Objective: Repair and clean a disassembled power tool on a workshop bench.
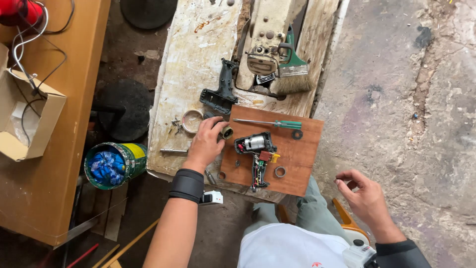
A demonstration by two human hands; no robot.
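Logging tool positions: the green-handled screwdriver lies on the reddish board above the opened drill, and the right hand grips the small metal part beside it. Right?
Wrong hand. The head view shows the left hand gripping the small metal part; the right hand hangs empty off the bench. The green-handled screwdriver does lie on the reddish board above the opened drill.

Reddish-brown board [297, 154] under a screwdriver [270, 123] with a green handle and silver shaft; black housing half [220, 92] on the whitewashed, stained plank [193, 59] — a green-handled brush [292, 69] with pale bristles beside it; black wristband [187, 185]; green-and-yellow can [131, 156] holding blue rags [106, 167]; tan cardboard box [29, 119]
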